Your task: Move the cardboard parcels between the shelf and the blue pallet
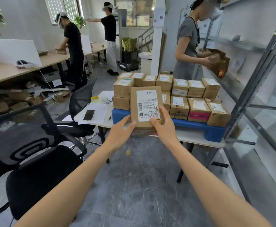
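Fingers (164, 112): both sets are curled round one flat cardboard parcel, thumbs on its labelled top, the rest at its edges and underside.
Office chair (35, 169): black mesh, far to the left of the blue pallet (214, 133) and nearer the camera.
Phone (89, 115): face up on papers, left of the pallet, on the same white table (191, 136).
Left hand (122, 128): grips the parcel's near left corner, in front of the pallet's left end.
Held parcel (146, 105): label up, raised in front of the pallet's left half, between the two hands. A second, thinner package edge shows just beneath it.
Right hand (163, 123): clasps the near right corner, fingers lying up along the right edge.
Stacked parcels (180, 95): brown boxes in two layers, covering the pallet's top behind the held one.
Person in grey (188, 46): stands behind the pallet, holding brown packages.
Shelf (255, 89): grey metal frame just right of the pallet.
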